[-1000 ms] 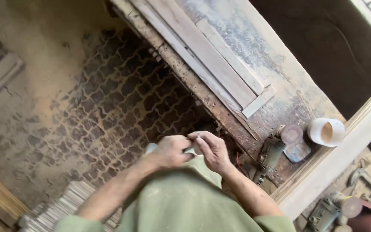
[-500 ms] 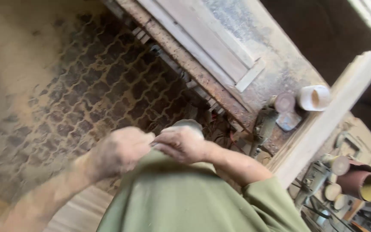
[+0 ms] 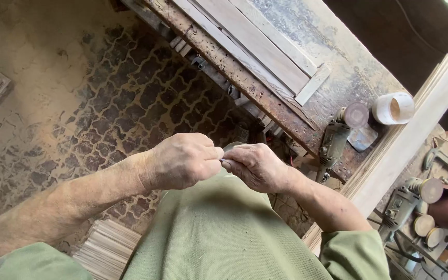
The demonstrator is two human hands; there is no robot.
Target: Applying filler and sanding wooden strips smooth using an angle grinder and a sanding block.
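fingers (image 3: pixel 219 155) of left hand (image 3: pixel 182 161) and right hand (image 3: pixel 257 167) pinched together on a small pale grey curved piece (image 3: pixel 233 147), mostly hidden, held above the green shirt (image 3: pixel 219 228); dusty worktop (image 3: pixel 338 78) beyond.

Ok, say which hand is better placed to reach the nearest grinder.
Right, likely: the right hand lies nearer the grinder, with the left hand on its far side.

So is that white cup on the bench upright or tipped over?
Tipped over: the white cup lies on its side on the bench, its open mouth facing sideways.
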